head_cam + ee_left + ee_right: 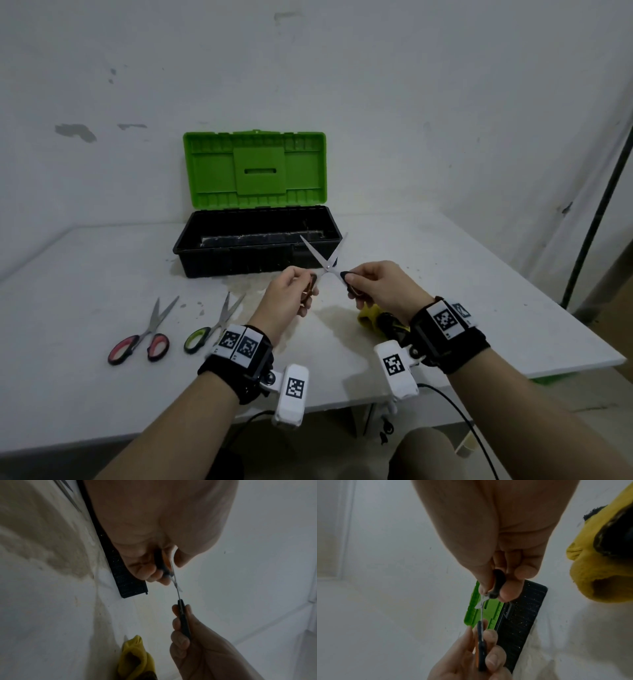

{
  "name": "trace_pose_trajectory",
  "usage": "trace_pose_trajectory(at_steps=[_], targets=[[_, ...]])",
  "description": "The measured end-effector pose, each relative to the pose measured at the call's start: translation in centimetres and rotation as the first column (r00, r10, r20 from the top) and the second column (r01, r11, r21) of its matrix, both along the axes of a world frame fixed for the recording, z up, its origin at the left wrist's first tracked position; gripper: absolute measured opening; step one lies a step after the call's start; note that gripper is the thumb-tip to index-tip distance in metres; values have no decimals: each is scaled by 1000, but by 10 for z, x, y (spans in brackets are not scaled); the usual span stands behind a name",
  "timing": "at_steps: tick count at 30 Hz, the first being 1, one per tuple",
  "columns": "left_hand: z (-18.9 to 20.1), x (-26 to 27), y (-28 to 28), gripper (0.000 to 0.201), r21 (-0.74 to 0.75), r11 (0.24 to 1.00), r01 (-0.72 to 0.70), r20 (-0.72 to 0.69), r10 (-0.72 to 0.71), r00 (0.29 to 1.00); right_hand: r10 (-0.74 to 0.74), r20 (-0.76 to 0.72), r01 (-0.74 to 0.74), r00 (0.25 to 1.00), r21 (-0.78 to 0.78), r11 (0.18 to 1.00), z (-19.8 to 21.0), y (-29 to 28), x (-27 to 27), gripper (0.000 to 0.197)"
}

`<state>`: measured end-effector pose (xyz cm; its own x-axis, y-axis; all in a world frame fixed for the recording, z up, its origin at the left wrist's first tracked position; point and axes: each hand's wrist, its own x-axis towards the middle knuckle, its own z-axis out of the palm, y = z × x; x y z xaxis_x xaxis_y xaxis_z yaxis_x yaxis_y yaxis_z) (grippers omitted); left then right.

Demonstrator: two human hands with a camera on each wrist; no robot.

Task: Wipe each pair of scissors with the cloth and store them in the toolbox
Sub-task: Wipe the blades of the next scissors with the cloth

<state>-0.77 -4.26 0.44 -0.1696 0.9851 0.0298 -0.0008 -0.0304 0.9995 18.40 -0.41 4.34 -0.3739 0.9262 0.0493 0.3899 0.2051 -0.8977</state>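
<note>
Toolbox (257, 253) lid up, contents unclear

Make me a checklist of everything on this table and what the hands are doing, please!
Surface: white table, stained near its middle.
Job's things: held scissors, blades spread; red scissors and green scissors lying flat; yellow cloth on table; toolbox open.
Clutter: nothing seen.
Hands: left hand and right hand each pinch one handle.
Cables: black cable from right wrist camera.
Surroundings: scuffed white wall.
</note>
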Motion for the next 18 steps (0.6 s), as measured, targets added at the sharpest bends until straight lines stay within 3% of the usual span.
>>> trace_pose_trajectory(at_steps=[4, 11, 18], targets=[[-4, -15, -5, 18, 26, 998, 59, -162, -54, 985, -30, -64, 30, 997, -9, 1000, -7, 2, -5, 16], [-3, -16, -6, 8, -11, 999, 50, 58, -49, 997, -69, -135, 74, 988, 33, 997, -17, -2, -26, 14], [-8, -13, 0, 13, 18, 1000, -17, 91, 16, 996, -162, -226, 181, 961, 68, 981, -30, -9, -45, 13]])
